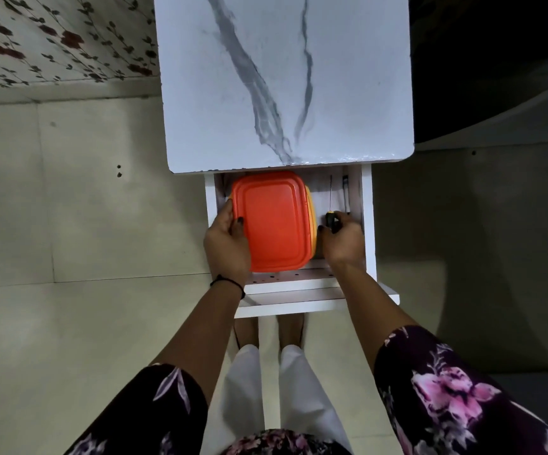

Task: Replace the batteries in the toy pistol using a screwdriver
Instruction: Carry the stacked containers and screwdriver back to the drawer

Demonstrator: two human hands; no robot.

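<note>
Both hands are reaching into an open drawer (369,224) under the marble worktop (348,93): left hand (226,244) gripping an orange-lidded box (274,221), right hand (343,238) closing on the screwdriver (331,208), best lifted handle-first, level.

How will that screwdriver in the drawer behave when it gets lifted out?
The screwdriver looks rigid, a thin metal shaft on a thick black handle, so probably handle-heavy. The right hand grips that handle, which should hold securely. Laid on the tabletop, its round shape might roll.

dark floral sleeves (446,389), white trousers (294,389), black wristband (228,282)
</note>
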